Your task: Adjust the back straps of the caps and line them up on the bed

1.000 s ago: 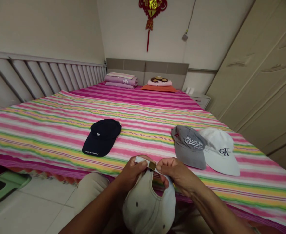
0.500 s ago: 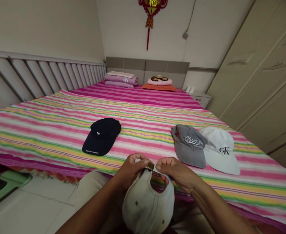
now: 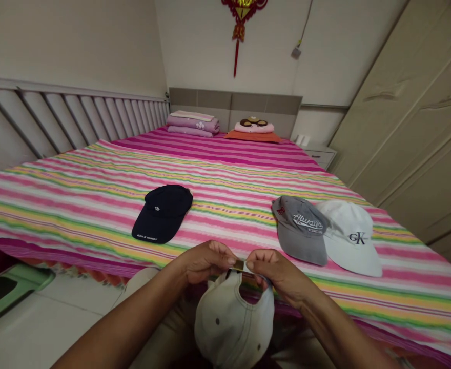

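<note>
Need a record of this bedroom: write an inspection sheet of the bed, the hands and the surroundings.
Surface: striped sheet on the bed, lying smooth.
Job's things: beige cap held above the bed edge, its strap and metal buckle between the hands; navy cap, grey cap and white cap lie on the sheet, grey overlapping white.
Clutter: folded bedding and pillow at the bed's head.
Hands: left hand and right hand both pinch the strap.
Cables: thin cable on the wall.
Surroundings: wardrobe; green stool on the floor.

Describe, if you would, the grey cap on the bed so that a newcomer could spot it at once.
On the striped bed, look at the right-hand side, towards the near edge, where two caps lie side by side. The grey cap is the left one, with white "Always" lettering, unlike the white cap marked CK beside it and the navy cap further left.
</note>
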A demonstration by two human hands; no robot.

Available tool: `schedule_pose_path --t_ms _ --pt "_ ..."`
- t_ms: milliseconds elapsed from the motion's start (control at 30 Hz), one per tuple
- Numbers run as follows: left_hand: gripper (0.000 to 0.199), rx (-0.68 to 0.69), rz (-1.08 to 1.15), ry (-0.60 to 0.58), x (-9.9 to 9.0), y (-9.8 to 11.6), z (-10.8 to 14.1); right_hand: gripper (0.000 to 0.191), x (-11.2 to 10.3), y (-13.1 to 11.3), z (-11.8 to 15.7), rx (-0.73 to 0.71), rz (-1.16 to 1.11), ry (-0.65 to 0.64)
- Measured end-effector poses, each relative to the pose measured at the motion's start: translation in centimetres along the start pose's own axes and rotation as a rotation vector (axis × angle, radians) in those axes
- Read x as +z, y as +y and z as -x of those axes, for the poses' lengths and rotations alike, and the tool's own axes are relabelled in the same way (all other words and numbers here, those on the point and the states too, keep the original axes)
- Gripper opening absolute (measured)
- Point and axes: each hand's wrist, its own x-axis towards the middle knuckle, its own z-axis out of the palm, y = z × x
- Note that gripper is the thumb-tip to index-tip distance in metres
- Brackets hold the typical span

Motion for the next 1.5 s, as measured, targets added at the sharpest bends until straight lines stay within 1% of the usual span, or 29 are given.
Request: schedule_pose_path --t_ms 67,133,333,433,500,600,667,733,767,867,933,1067,1100,1167,1267,1433,1500 --pt "0.033 -0.061 0.007 -0.023 -0.2 0.2 -0.1 0.02 0.2 -0.1 0.0 0.0 -0.004 0.001" --pt "0.031 -0.078 0.0 -0.034 -0.2 0.3 -0.2 0.02 0.3 -0.1 0.0 0.0 -0.015 -0.003" --pt "0.026 -0.01 0.032 -0.083 0.2 0.0 0.1 0.019 0.5 0.0 0.0 0.01 -0.022 -0.002" --pt "0.026 0.015 0.038 -0.1 0.3 -0.2 0.2 0.024 0.4 -0.1 0.1 0.02 0.01 -0.007" --pt "0.024 0.022 0.036 -0.11 0.2 -0.2 0.3 0.031 0.0 -0.1 0.1 0.016 0.04 -0.053" --pt "0.021 0.03 0.046 -0.105 0.2 0.0 0.3 0.04 -1.0 0.4 0.0 0.011 0.06 -0.187" --pt "0.019 0.029 0.054 -0.091 0.1 0.3 0.3 0.044 -1.9 1.2 -0.1 0.053 0.023 -0.285" --pt "0.018 0.028 0.066 -0.081 0.0 0.5 0.3 0.044 -2.6 2.0 -0.1 0.082 -0.034 -0.345" --pt "0.018 0.029 0.072 -0.083 -0.1 0.6 0.2 0.041 -3.0 2.4 -0.2 0.075 -0.06 -0.352" --pt "0.019 0.031 0.076 -0.097 -0.6 0.6 0.0 0.031 -3.4 2.9 -0.1 0.003 -0.116 -0.284" --pt "0.023 0.004 0.059 -0.11 -1.0 0.6 -0.2 0.03 -3.4 2.8 0.0 -0.019 -0.144 -0.242" --pt "0.035 -0.12 -0.008 -0.134 -1.7 0.4 -0.7 0.03 -3.2 2.5 -0.1 -0.02 -0.178 -0.207" --pt "0.035 -0.152 -0.041 -0.143 -1.9 0.4 -0.9 0.03 -3.2 2.5 -0.1 -0.018 -0.184 -0.202" --pt "0.028 -0.189 -0.102 -0.17 -2.0 0.2 -1.1 0.03 -3.1 2.6 -0.2 -0.015 -0.194 -0.194" --pt "0.018 -0.151 -0.095 -0.181 -1.9 0.1 -1.2 0.03 -3.1 2.6 -0.3 -0.013 -0.208 -0.182" --pt "0.018 -0.046 -0.019 -0.106 -1.4 0.2 -0.8 0.029 -3.5 2.1 -0.3 -0.005 -0.239 -0.152" --pt "0.018 -0.01 0.022 -0.077 -1.4 0.2 -0.7 0.027 -3.9 1.9 -0.3 0.016 -0.241 -0.169"
